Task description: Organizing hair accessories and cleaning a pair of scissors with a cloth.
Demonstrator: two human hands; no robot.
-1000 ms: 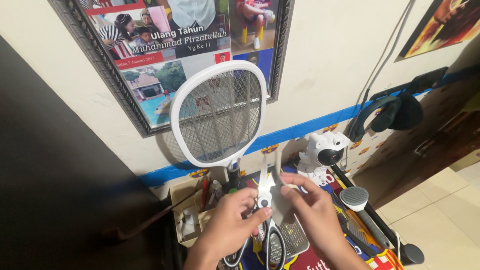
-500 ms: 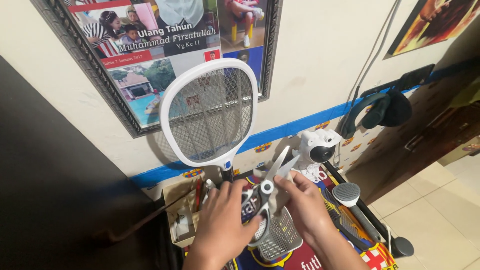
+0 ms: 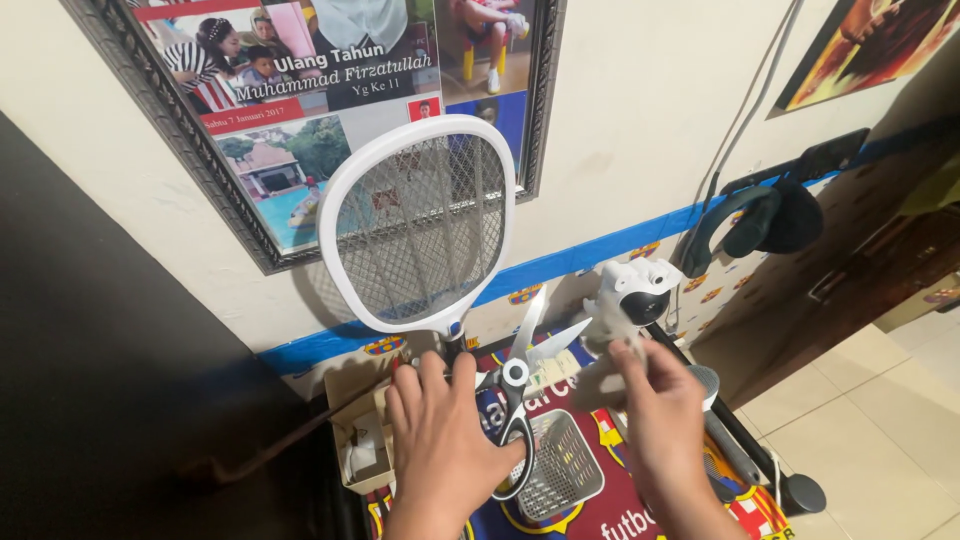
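I am now holding the open scissors [image 3: 520,385] in my left hand [image 3: 440,440] alone, my right hand [image 3: 665,415] having let go, drifting right, fingers loosely spread and empty.

— What did the room look like?
— A cream wall [image 3: 640,90] ran behind, with a blue stripe [image 3: 600,255] low across it. A dark-framed picture [image 3: 300,110] hung there, and another poster [image 3: 860,50] at the upper right.
— And the floor?
— Pale tiles [image 3: 880,440], lit at the lower right. A dark panel [image 3: 110,370] filled the left side, and headphones [image 3: 750,225] hung on a wall hook.
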